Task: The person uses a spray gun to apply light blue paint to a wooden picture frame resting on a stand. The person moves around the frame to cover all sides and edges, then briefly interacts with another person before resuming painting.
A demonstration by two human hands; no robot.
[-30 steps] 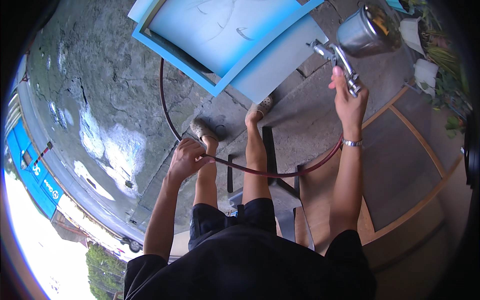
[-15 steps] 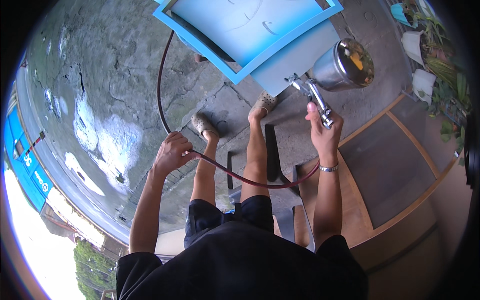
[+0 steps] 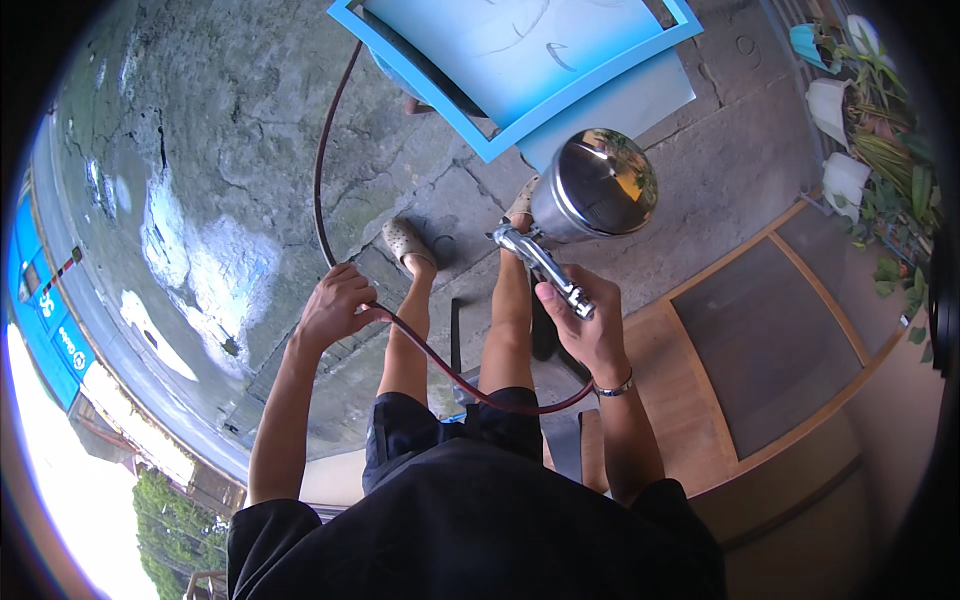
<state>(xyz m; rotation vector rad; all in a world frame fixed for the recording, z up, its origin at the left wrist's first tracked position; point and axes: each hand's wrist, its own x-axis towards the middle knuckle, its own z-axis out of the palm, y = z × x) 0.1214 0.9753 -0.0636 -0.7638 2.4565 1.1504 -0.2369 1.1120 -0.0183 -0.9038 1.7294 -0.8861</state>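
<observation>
My right hand (image 3: 588, 325) is closed round the grip of a metal spray gun (image 3: 540, 262). A shiny silver paint cup (image 3: 592, 188) sits on the gun, tilted to the right. From below that hand a dark red air hose (image 3: 447, 374) sags across to my left hand (image 3: 340, 303), whose fingers are wrapped round it. Beyond the left hand the hose curves up toward a blue-framed piece (image 3: 520, 130) with a white panel (image 3: 520, 40) shaded blue at its edges. The gun's nozzle points left, apart from that piece.
Cracked concrete (image 3: 260, 130) with white paint patches (image 3: 215, 285) lies at left. A wooden frame with a grey mesh-like panel (image 3: 765, 355) stands at right. Potted plants (image 3: 905, 185) line the far right. A pale blue-grey board (image 3: 655, 95) lies under the framed piece.
My right hand has brought the spray gun left and nearer to me, turning its nozzle leftward. My left hand stays on the hose. The view has shifted slightly.
</observation>
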